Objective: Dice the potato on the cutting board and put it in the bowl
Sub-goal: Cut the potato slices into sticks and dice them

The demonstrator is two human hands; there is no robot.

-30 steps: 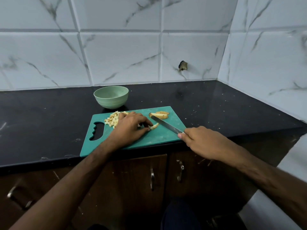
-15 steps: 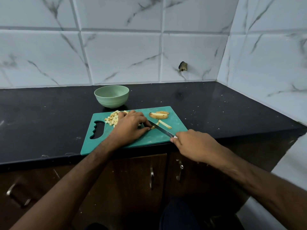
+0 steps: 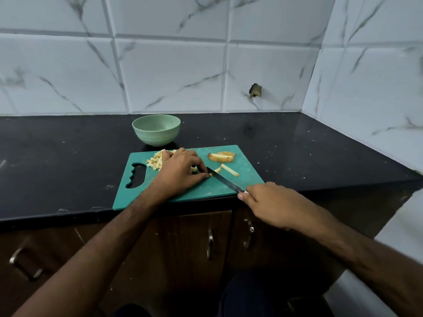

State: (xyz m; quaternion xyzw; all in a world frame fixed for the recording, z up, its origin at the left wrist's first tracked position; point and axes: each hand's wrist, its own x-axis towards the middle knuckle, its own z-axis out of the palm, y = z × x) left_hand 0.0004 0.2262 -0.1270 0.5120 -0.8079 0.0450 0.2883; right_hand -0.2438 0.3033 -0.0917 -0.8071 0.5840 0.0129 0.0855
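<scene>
The steel knife (image 3: 225,180), gripped by the right hand (image 3: 272,203), has drawn back against the left hand (image 3: 180,172), which pins a pale potato strip (image 3: 209,175) on the green plastic cutting board (image 3: 206,191). Dicing continues; the pale green bowl (image 3: 156,130) behind the board looks unfilled.

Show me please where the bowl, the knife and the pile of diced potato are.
bowl (image 3: 158,136): head view, on its outer wall.
knife (image 3: 225,180): head view, on the middle of the blade.
pile of diced potato (image 3: 155,161): head view, on the cubes left of the hand.
</scene>
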